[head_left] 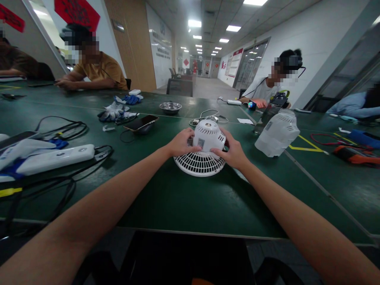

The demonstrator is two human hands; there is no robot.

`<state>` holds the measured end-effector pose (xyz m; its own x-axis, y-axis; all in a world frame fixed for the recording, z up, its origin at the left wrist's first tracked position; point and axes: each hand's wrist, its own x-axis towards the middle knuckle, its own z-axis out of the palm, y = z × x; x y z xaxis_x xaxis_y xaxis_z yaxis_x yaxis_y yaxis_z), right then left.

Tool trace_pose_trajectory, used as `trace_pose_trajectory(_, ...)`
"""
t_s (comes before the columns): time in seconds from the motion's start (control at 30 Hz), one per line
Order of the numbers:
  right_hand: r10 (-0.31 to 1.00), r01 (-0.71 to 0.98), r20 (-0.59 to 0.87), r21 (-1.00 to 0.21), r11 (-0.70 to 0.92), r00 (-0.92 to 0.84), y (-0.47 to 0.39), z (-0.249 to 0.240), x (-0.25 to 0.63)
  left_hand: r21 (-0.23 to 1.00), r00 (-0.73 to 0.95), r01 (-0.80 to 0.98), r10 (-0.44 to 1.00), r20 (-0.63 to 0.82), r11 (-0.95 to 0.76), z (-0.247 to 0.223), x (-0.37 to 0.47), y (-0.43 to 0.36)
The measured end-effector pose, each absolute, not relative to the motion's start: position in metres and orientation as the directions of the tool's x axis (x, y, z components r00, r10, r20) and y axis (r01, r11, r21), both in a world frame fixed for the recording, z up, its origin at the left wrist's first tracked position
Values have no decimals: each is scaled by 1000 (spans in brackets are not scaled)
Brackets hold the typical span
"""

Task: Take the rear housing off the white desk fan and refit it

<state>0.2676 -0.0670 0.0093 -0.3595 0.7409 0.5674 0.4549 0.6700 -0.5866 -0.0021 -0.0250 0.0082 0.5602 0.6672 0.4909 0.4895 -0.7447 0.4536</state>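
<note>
A white fan head lies face down on the green table, its vented motor housing [207, 138] on top and its round slatted grille [199, 166] beneath. My left hand [184, 142] grips the housing's left side, thumb lying near a grey printed label. From the opposite side my right hand [233, 149] holds the same housing, with its thumb at the lower front edge. Both hands' fingers curve behind the housing and are partly hidden. A pale cable [212, 117] lies in loops just behind the fan.
Right of the fan stands a whitish slotted plastic piece [277, 132], near a dark bottle [271, 109]. Leftward are a phone [141, 123], a metal bowl [170, 107], gloves [114, 111], a white power strip [57, 159] and black cables. Several people sit around the table.
</note>
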Motion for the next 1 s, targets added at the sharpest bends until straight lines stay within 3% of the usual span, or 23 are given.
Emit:
trace_pose_trajectory(0.63,721,473,593,-551,688,-359,-70,8,271,376,571,549,663,484,-746,9,-1,-26)
trace_pose_trajectory(0.8,747,560,568,-513,650,-346,-74,9,272,519,498,442,681,537,-732,14,-2,-32)
trace_pose_trajectory(1.0,758,476,488,-590,652,-433,-84,12,268,583,514,337,663,544,-739,12,5,-41)
